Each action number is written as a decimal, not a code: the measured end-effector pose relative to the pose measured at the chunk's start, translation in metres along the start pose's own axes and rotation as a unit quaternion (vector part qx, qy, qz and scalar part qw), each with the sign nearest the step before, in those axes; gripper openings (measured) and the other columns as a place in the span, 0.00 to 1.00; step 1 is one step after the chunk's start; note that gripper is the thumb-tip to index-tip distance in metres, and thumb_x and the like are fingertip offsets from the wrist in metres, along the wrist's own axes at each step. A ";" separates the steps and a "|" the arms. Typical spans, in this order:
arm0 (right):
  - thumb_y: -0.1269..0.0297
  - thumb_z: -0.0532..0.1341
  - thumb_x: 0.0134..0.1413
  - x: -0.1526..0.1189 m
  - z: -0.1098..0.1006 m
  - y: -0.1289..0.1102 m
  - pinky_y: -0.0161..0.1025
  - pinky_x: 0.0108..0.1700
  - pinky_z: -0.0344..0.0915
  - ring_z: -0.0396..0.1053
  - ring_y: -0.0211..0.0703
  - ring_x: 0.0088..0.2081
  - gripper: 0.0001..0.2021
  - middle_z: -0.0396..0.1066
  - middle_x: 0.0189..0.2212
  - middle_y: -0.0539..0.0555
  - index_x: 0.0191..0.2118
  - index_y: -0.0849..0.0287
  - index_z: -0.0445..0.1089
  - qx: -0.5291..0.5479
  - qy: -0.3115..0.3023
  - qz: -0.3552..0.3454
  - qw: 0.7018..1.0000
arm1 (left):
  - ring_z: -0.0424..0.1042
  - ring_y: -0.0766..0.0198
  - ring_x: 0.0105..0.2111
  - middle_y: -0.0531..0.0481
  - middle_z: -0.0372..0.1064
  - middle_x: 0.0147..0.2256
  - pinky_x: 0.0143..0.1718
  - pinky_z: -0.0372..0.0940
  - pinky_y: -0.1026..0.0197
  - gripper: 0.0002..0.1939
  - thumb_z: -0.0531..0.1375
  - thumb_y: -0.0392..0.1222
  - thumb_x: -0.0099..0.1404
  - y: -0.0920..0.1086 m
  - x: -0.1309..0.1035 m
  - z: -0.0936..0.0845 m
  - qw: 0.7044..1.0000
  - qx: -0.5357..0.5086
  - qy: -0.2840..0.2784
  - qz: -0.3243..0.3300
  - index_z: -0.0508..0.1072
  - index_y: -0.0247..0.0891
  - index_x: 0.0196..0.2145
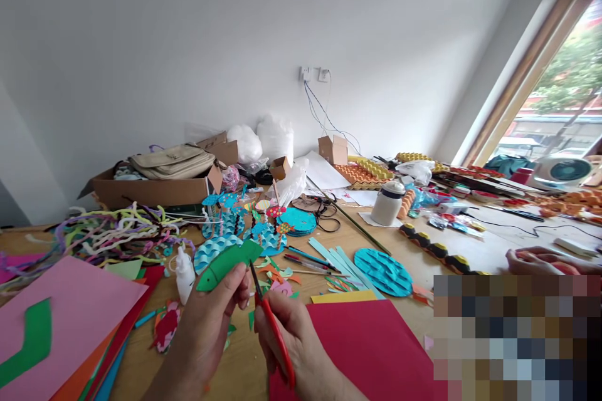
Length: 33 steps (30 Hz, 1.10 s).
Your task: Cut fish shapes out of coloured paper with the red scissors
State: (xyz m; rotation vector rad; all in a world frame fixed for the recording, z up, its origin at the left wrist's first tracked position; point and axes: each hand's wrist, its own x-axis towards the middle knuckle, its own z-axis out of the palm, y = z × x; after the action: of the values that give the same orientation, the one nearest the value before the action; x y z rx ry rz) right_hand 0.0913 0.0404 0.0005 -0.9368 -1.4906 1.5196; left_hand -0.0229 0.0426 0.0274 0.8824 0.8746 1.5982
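A green paper fish shape (226,264) with a small dot near its left end is pinched in my left hand (211,310). Closed around the red handles of the scissors (277,341) is my right hand (294,332). The dark blades point up beside the right end of the green paper; whether they touch it, I cannot tell. Small orange, green and pink paper scraps lie on the table behind my hands. Red paper (357,344) lies to the right of my right hand, and pink paper (84,294) at the left.
A white glue bottle (184,276) stands left of my hands. Behind are blue wavy discs (383,271), pipe cleaners (122,232), a cardboard box (150,193) and a white jar (388,203). Another person's hands (545,260) are at the right edge.
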 end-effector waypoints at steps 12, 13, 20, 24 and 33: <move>0.51 0.55 0.50 -0.001 0.000 0.000 0.26 0.14 0.51 0.51 0.29 0.13 0.17 0.51 0.12 0.42 0.21 0.59 0.56 -0.020 -0.017 -0.024 0.999 | 0.59 0.71 0.18 0.57 0.62 0.16 0.20 0.58 0.68 0.08 0.64 0.38 0.48 0.006 -0.001 0.002 0.999 0.020 0.041 -0.015 0.69 0.37 0.17; 0.50 0.55 0.51 -0.001 0.000 0.001 0.26 0.14 0.50 0.50 0.29 0.14 0.17 0.51 0.13 0.42 0.21 0.59 0.56 -0.026 -0.018 -0.036 0.999 | 0.59 0.71 0.18 0.57 0.62 0.16 0.20 0.58 0.68 0.08 0.64 0.39 0.48 0.007 -0.001 0.002 0.999 0.023 0.042 -0.015 0.68 0.37 0.16; 0.53 0.54 0.52 0.002 -0.001 0.005 0.27 0.17 0.47 0.47 0.30 0.17 0.17 0.48 0.15 0.43 0.21 0.58 0.54 -0.055 -0.015 -0.064 0.996 | 0.57 0.70 0.18 0.57 0.59 0.14 0.19 0.57 0.67 0.12 0.62 0.41 0.49 0.010 -0.003 0.005 0.998 0.052 0.030 -0.017 0.65 0.37 0.13; 0.57 0.53 0.53 0.001 -0.002 0.003 0.28 0.18 0.45 0.45 0.30 0.18 0.16 0.45 0.15 0.43 0.20 0.58 0.52 -0.066 -0.010 -0.077 0.995 | 0.57 0.70 0.18 0.57 0.59 0.15 0.20 0.57 0.67 0.12 0.61 0.40 0.50 0.008 -0.003 0.003 0.998 0.051 0.025 -0.016 0.65 0.37 0.14; 0.63 0.52 0.52 0.002 -0.003 0.007 0.30 0.20 0.44 0.45 0.30 0.18 0.13 0.44 0.15 0.43 0.20 0.58 0.51 -0.105 0.010 -0.091 0.990 | 0.56 0.70 0.18 0.58 0.58 0.15 0.21 0.57 0.67 0.13 0.61 0.41 0.51 0.009 -0.001 0.003 0.998 0.061 0.016 -0.021 0.64 0.38 0.14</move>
State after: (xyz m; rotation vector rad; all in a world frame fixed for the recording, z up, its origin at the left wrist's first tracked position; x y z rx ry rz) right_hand 0.0930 0.0435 -0.0065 -0.9049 -1.6964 1.2380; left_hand -0.0239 0.0403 0.0366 0.9195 1.0154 1.5392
